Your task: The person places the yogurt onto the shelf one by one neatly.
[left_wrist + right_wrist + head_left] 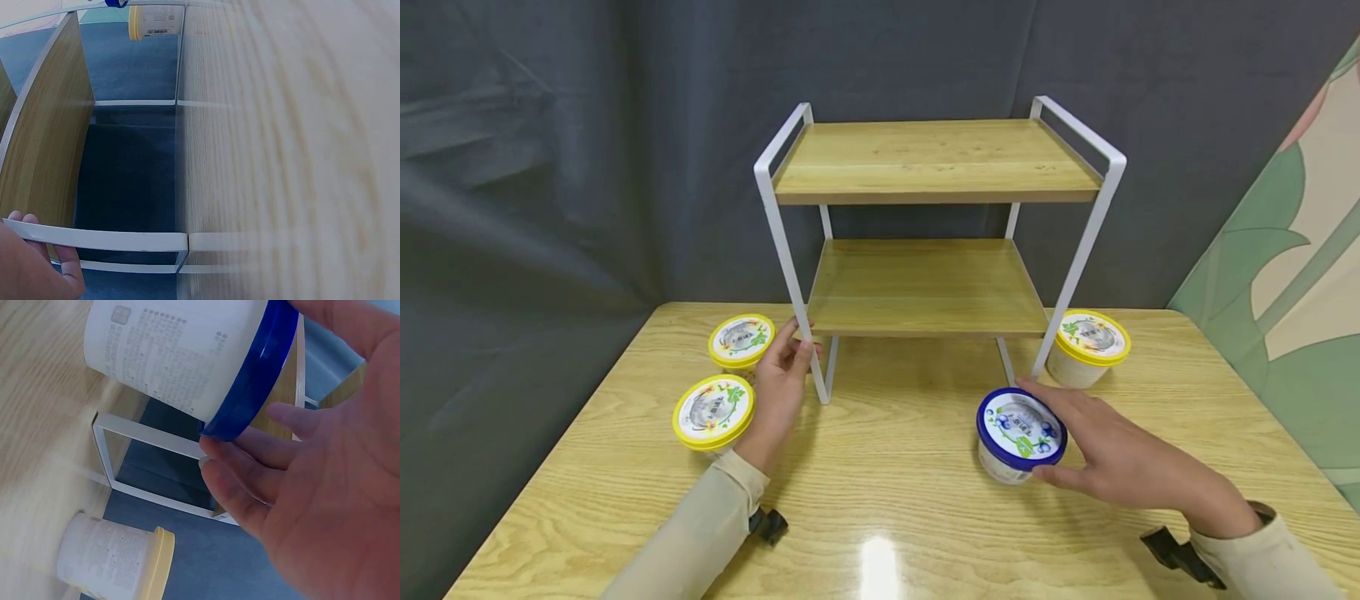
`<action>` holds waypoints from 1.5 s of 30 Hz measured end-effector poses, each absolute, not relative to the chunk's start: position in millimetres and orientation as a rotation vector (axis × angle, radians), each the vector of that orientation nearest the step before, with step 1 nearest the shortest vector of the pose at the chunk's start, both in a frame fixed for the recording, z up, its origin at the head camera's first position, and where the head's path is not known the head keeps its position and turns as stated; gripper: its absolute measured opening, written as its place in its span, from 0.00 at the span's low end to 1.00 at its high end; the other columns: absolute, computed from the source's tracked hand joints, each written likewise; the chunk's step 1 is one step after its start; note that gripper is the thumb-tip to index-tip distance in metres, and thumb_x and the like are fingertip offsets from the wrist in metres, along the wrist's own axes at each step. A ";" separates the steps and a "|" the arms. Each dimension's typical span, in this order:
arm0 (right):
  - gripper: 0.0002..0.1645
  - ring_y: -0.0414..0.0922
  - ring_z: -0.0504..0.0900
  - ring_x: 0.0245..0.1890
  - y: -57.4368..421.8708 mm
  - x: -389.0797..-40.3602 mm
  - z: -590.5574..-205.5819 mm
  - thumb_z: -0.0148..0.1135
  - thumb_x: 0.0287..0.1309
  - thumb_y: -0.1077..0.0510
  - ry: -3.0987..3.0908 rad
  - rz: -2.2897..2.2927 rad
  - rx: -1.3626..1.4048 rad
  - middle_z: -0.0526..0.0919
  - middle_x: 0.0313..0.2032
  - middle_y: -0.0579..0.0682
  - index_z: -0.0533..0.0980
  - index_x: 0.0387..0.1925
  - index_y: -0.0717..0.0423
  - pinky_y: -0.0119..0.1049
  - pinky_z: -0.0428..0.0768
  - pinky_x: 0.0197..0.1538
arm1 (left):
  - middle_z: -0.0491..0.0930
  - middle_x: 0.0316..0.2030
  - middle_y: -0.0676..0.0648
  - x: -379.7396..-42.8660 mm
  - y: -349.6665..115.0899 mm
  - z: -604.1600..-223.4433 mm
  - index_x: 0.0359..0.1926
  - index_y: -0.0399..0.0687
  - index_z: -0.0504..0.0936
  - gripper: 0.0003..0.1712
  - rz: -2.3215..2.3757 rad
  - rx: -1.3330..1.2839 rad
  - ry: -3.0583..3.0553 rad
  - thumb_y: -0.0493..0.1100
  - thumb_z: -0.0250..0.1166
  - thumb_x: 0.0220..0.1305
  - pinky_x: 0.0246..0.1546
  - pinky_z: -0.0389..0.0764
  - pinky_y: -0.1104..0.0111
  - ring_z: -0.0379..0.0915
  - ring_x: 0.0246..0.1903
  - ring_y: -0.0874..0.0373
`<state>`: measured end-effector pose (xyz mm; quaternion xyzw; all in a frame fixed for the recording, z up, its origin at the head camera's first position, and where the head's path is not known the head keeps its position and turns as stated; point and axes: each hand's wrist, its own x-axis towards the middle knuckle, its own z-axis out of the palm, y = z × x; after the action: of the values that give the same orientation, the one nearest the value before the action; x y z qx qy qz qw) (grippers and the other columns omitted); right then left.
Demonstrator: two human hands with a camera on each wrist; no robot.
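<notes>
A two-tier shelf rack [925,325] with wooden boards and a white metal frame stands on the table. My left hand [781,392] holds its left front leg near the lower board; in the left wrist view, the fingers [67,262] pass round the white leg. In front of the rack's right side, my right hand [1112,450] grips a white tub with a blue lid [1021,423] by its rim, thumb on the near side and fingers on the far side. The right wrist view shows the printed wall of this tub [169,350]. Whether its base touches the table, I cannot tell.
Two yellow-lidded tubs stand left of the rack, one nearer [713,412] and one farther [741,340]. Another yellow-lidded tub [1090,346] is behind the rack's right leg. A dark curtain [887,50] hangs behind the wooden table [880,500].
</notes>
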<state>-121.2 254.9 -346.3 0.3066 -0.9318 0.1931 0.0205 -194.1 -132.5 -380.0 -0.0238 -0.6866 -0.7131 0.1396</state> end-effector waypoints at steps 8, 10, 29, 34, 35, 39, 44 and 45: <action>0.57 0.58 0.70 0.64 248.3 -122.1 -350.9 0.75 0.47 0.34 -2.895 0.639 0.860 0.69 0.66 0.55 0.57 0.74 0.43 0.63 0.73 0.57 | 0.78 0.35 0.52 -195.1 -130.2 -380.4 0.65 0.46 0.74 0.20 -2.069 -0.066 -1.965 0.39 0.54 0.75 0.50 0.78 0.74 0.78 0.41 0.66; 0.58 0.57 0.71 0.62 244.6 -122.0 -353.5 0.73 0.46 0.30 -2.896 0.638 0.822 0.69 0.64 0.56 0.58 0.73 0.44 0.61 0.73 0.57 | 0.77 0.34 0.54 -195.2 -130.0 -380.9 0.65 0.46 0.74 0.20 -2.073 -0.069 -1.957 0.39 0.54 0.75 0.49 0.78 0.74 0.79 0.41 0.66; 0.63 0.48 0.69 0.52 224.3 -115.6 -368.1 0.71 0.39 0.22 -2.867 0.545 0.614 0.69 0.54 0.53 0.61 0.70 0.51 0.51 0.76 0.49 | 0.76 0.34 0.56 -193.7 -129.6 -382.3 0.66 0.47 0.73 0.22 -2.065 -0.077 -1.982 0.42 0.54 0.75 0.49 0.77 0.74 0.79 0.43 0.65; 0.66 0.51 0.66 0.55 227.3 -115.9 -360.8 0.69 0.39 0.20 -2.905 0.551 0.614 0.69 0.58 0.56 0.57 0.73 0.49 0.55 0.75 0.51 | 0.77 0.34 0.58 -192.9 -130.2 -382.6 0.66 0.47 0.73 0.22 -2.057 -0.079 -1.985 0.42 0.54 0.75 0.49 0.77 0.74 0.79 0.43 0.63; 0.66 0.52 0.65 0.56 229.1 -116.4 -358.5 0.69 0.40 0.21 -2.910 0.558 0.624 0.68 0.60 0.57 0.56 0.74 0.48 0.57 0.74 0.52 | 0.76 0.34 0.57 -193.0 -130.4 -382.5 0.66 0.47 0.73 0.22 -2.061 -0.079 -1.984 0.42 0.54 0.75 0.50 0.78 0.74 0.79 0.44 0.63; 0.63 0.57 0.62 0.64 238.7 -118.9 -349.5 0.75 0.42 0.29 -2.863 0.594 0.746 0.64 0.66 0.58 0.55 0.74 0.44 0.65 0.68 0.57 | 0.76 0.35 0.54 -193.0 -131.7 -381.7 0.66 0.47 0.73 0.22 -2.066 -0.072 -1.980 0.41 0.54 0.75 0.51 0.78 0.74 0.79 0.43 0.66; 0.58 0.51 0.60 0.68 247.4 -122.6 -348.2 0.80 0.40 0.51 -2.692 0.629 1.067 0.64 0.69 0.50 0.60 0.73 0.46 0.52 0.61 0.62 | 0.76 0.35 0.50 -193.3 -133.1 -381.0 0.66 0.47 0.74 0.21 -2.062 -0.077 -1.977 0.41 0.54 0.74 0.52 0.78 0.74 0.79 0.42 0.66; 0.58 0.49 0.60 0.68 247.7 -123.6 -348.9 0.79 0.38 0.55 -2.658 0.641 1.130 0.65 0.69 0.50 0.60 0.73 0.48 0.47 0.58 0.63 | 0.76 0.35 0.50 -193.4 -133.3 -380.9 0.66 0.47 0.73 0.21 -2.064 -0.079 -1.977 0.41 0.54 0.74 0.52 0.78 0.74 0.79 0.42 0.66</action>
<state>-123.6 247.7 -348.9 0.3804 -0.8946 0.2159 0.0913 -193.4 -133.3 -380.9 -0.0273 -0.6846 -0.7147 0.1406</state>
